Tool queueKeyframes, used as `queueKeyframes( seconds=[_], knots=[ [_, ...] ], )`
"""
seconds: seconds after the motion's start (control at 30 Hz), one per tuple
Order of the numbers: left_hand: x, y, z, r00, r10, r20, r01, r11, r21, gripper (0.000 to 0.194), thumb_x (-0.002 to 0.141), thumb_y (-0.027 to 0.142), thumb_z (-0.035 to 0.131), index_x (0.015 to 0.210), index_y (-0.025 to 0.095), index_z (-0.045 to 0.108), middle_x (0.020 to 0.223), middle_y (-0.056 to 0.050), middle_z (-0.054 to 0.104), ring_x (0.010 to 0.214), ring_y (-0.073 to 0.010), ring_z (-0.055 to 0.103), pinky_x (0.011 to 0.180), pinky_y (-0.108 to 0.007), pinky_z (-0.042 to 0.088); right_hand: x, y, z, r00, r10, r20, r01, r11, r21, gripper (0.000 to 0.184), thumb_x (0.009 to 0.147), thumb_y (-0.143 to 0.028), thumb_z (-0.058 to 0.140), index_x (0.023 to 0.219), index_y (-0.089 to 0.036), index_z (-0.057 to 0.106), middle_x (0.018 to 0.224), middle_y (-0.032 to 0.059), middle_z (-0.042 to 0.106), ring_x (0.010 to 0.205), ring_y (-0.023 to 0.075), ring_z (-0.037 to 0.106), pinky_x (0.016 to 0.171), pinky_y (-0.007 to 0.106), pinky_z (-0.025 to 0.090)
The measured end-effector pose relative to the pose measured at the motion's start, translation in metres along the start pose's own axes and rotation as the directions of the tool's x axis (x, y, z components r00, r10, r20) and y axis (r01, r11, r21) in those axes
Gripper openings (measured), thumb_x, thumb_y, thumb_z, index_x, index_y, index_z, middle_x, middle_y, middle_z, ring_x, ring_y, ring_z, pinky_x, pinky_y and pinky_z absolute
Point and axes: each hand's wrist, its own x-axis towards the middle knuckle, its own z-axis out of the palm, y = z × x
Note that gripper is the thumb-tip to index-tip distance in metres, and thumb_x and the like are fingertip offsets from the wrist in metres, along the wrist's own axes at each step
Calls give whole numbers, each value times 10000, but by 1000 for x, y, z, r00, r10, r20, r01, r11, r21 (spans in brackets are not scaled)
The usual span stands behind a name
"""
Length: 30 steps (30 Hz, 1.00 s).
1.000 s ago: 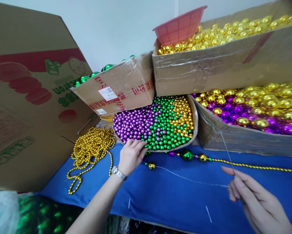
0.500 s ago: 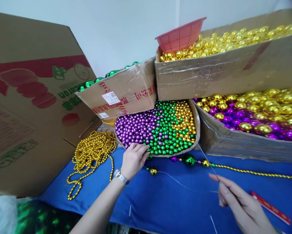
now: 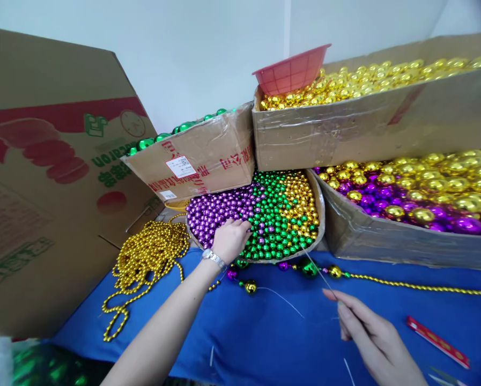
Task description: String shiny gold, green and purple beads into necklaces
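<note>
My left hand [image 3: 232, 238], with a silver watch on its wrist, reaches into a low box [image 3: 321, 217] of small purple beads [image 3: 212, 212], green beads [image 3: 278, 241] and gold beads [image 3: 300, 195]. Its fingers are pinched together where purple meets green; what they hold is hidden. My right hand [image 3: 364, 324] pinches a long thin needle [image 3: 318, 271], which points up and left to the box's front rim. Along the box's front lies a strand of mixed balls [image 3: 309, 267] joined to a gold bead chain [image 3: 409, 284]. A clear thread [image 3: 282, 297] trails from a gold ball [image 3: 250, 287].
A heap of gold bead strings [image 3: 152, 254] lies left on the blue cloth [image 3: 264, 343]. Cartons of green balls [image 3: 192, 166], gold balls [image 3: 364, 134] and purple-gold balls [image 3: 385, 238] stand behind and right. A large carton [image 3: 43, 225] blocks the left. A red-handled cutter [image 3: 437, 340] lies right.
My left hand has moved up and deeper into the beads, from the front edge. My right hand and the needle have shifted slightly left, bringing the tip over the box's front rim.
</note>
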Motion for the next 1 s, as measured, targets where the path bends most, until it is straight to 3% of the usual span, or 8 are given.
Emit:
queueKeyframes(
  seconds=[0.1, 0.17, 0.2, 0.23, 0.3, 0.37, 0.57, 1.0],
  knots=[
    [0, 7, -7, 998, -50, -34, 47, 993, -110, 185, 844, 270, 501, 953, 208, 637, 827, -60, 622, 790, -192, 553, 655, -291, 442, 5, -10, 5, 995, -102, -20, 101, 992, -71, 354, 915, -384, 411, 1199, -244, 571, 697, 4, 654, 548, 118, 610, 522, 164, 504],
    [-4, 17, -14, 981, -193, 30, 183, 859, -478, 247, 854, 307, 499, 1038, 192, 615, 853, -57, 630, 751, -166, 578, 635, -275, 457, 8, -14, 9, 985, -172, -21, 167, 976, -142, 325, 919, -352, 416, 1187, -257, 574, 863, 25, 693, 649, 132, 652, 603, 180, 534],
    [-7, 23, -17, 957, -262, 124, 272, 666, -694, 274, 847, 326, 518, 1062, 182, 606, 857, -57, 637, 729, -152, 589, 623, -264, 464, 9, -15, 10, 978, -206, -19, 200, 964, -172, 312, 921, -331, 417, 1184, -262, 571, 964, 31, 688, 744, 143, 666, 679, 196, 540],
    [-11, 30, -19, 924, -295, 243, 350, 401, -847, 293, 832, 338, 548, 1068, 173, 602, 860, -59, 644, 713, -142, 599, 616, -253, 469, 10, -16, 11, 970, -241, -17, 233, 953, -196, 303, 922, -309, 419, 1182, -263, 568, 1042, 34, 671, 840, 154, 664, 754, 214, 535],
    [-19, 44, -21, 865, -257, 431, 430, -64, -900, 303, 800, 327, 608, 1053, 161, 604, 880, -69, 655, 725, -133, 615, 625, -239, 478, 12, -17, 13, 952, -307, -15, 296, 929, -225, 299, 922, -266, 416, 1186, -252, 555, 1096, 37, 653, 956, 166, 639, 840, 242, 513],
    [-26, 56, -19, 836, -205, 509, 450, -277, -849, 277, 781, 291, 643, 1020, 156, 610, 876, -67, 658, 738, -125, 621, 632, -225, 479, 14, -17, 14, 933, -360, -20, 345, 906, -245, 300, 918, -234, 417, 1189, -234, 546, 1082, 44, 657, 959, 170, 638, 847, 255, 515],
    [-34, 70, -9, 818, -161, 552, 459, -396, -795, 192, 798, 253, 632, 961, 157, 605, 859, -54, 643, 734, -114, 615, 609, -208, 472, 15, -17, 12, 905, -424, -12, 402, 867, -295, 302, 915, -185, 413, 1191, -212, 534, 1035, 48, 666, 930, 169, 646, 820, 259, 526],
    [-33, 77, -4, 841, -68, 536, 456, -444, -772, 211, 859, 229, 543, 1029, 131, 621, 884, -67, 605, 758, -119, 587, 617, -220, 477, 15, -6, 8, 918, -396, 4, 376, 870, -319, 319, 918, -183, 405, 1218, -214, 512, 1020, 58, 661, 921, 174, 644, 807, 278, 532]
  ],
)
